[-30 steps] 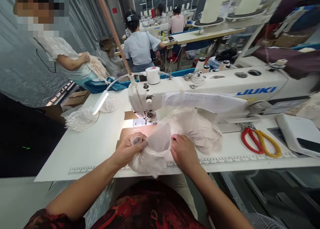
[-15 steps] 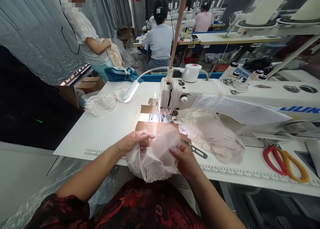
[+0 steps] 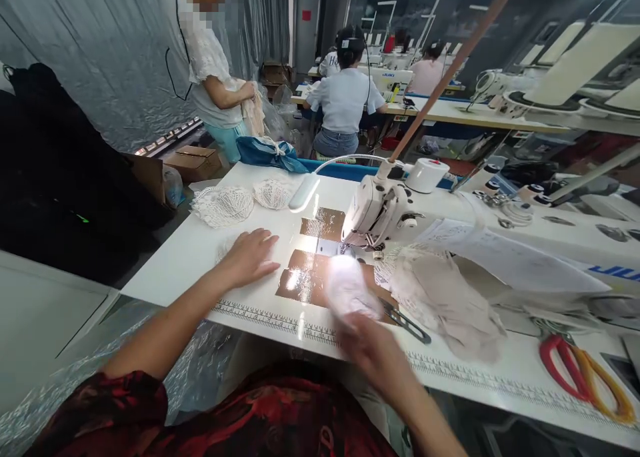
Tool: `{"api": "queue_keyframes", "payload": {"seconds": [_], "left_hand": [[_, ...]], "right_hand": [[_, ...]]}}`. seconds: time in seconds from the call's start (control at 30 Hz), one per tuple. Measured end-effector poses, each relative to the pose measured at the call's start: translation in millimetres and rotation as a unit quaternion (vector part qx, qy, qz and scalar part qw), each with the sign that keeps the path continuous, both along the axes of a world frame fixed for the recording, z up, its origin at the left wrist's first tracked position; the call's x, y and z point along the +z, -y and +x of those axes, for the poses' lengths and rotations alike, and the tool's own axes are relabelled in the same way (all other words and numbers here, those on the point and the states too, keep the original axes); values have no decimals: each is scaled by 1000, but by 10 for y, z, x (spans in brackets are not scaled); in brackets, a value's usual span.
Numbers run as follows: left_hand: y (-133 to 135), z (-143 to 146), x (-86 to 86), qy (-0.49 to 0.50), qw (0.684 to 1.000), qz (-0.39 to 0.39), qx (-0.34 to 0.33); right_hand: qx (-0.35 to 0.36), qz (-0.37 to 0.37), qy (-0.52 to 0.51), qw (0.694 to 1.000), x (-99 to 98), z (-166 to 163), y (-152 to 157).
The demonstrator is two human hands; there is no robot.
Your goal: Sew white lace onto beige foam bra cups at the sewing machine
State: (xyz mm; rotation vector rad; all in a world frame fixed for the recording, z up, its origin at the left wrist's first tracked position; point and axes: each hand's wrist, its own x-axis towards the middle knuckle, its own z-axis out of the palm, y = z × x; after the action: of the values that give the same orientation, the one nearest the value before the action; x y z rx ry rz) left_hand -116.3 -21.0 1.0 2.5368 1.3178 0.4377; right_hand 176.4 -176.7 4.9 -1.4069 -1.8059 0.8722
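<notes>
My left hand (image 3: 249, 258) lies flat with its fingers spread on the white tabletop, left of the sewing machine's needle area. A pale lace piece (image 3: 226, 245) shows partly from beneath it; the rest is covered. In my right hand (image 3: 367, 340) is a whitish, cup-shaped fabric piece (image 3: 350, 285), gripped at its near end and smeared by motion. It is in front of the sewing machine (image 3: 375, 210), above brown tape (image 3: 300, 277) stuck on the table. Two cream lace cups (image 3: 223, 205) lie at the far left of the table.
Beige fabric pieces (image 3: 443, 290) are piled under the machine arm. A dark metal thread clipper (image 3: 413, 327) and red-and-yellow-handled scissors (image 3: 585, 377) lie to the right. A small lamp (image 3: 304, 192) hangs over the table. One person (image 3: 213, 77) stands beyond; others sit at machines.
My left hand has let go of the sheer fabric and moved left onto the table, fingers spread. My right hand keeps hold of a fabric piece. The view has turned left.
</notes>
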Motion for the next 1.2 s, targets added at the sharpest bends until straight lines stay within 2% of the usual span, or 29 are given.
{"api": "queue_keyframes", "payload": {"seconds": [0.07, 0.13, 0.2, 0.27, 0.37, 0.43, 0.5, 0.53, 0.57, 0.6, 0.67, 0.7, 0.73, 0.77, 0.83, 0.87, 0.9, 0.93, 0.97, 1.0, 1.1, 1.13, 1.2], "left_hand": [[239, 113, 15, 74, 996, -11, -45], [483, 226, 49, 156, 976, -82, -132], [667, 332, 59, 188, 958, -150, -158], [748, 403, 21, 219, 950, -174, -136], [707, 403, -87, 271, 949, -157, -40], [652, 348, -146, 287, 948, -135, 24], [634, 292, -169, 301, 936, -180, 34], [645, 273, -164, 315, 917, -242, 11], [667, 260, -148, 332, 885, -324, -29], [698, 255, -123, 348, 839, -409, -86], [768, 259, -52, 364, 731, -537, -212], [799, 266, -14, 364, 693, -569, -253], [821, 274, 21, 364, 677, -580, -270], [832, 284, 50, 361, 689, -573, -257], [819, 305, 78, 340, 775, -506, -165], [796, 316, 76, 324, 821, -455, -111], [767, 328, 62, 312, 853, -412, -73], [734, 340, 41, 309, 865, -391, -57], [701, 353, 14, 320, 858, -397, -63], [671, 365, -15, 342, 833, -427, -84], [623, 398, -90, 400, 739, -528, -125], [621, 408, -107, 408, 726, -541, -115], [632, 431, -126, 412, 728, -541, -84]], "right_hand": [[93, -54, -26, 994, -180, -332, -234], [103, -66, -86, 989, -214, -546, -335], [88, -37, -116, 989, -126, -629, -347], [80, 42, -81, 993, 11, -612, -331], [60, 224, 21, 973, 177, -484, -310], [6, 317, 59, 947, 227, -378, -306], [-67, 354, 69, 930, 234, -294, -324], [-92, 344, 68, 932, 224, -270, -344], [-98, 314, 59, 942, 206, -260, -371], [-84, 264, 40, 960, 181, -264, -400], [-9, 112, -28, 993, 111, -307, -453], [32, 28, -74, 996, 68, -339, -466], [63, -51, -125, 989, 24, -373, -468], [84, -120, -174, 974, -18, -405, -459], [95, -228, -257, 934, -88, -458, -418], [92, -263, -290, 915, -111, -476, -396], [87, -283, -315, 902, -127, -487, -378], [80, -289, -330, 895, -137, -492, -366], [68, -280, -338, 896, -142, -491, -361], [57, -262, -340, 901, -144, -486, -362], [-2, -203, -345, 916, -141, -456, -367], [-30, -194, -346, 918, -140, -445, -365], [-75, -187, -340, 919, -147, -421, -357]]}}
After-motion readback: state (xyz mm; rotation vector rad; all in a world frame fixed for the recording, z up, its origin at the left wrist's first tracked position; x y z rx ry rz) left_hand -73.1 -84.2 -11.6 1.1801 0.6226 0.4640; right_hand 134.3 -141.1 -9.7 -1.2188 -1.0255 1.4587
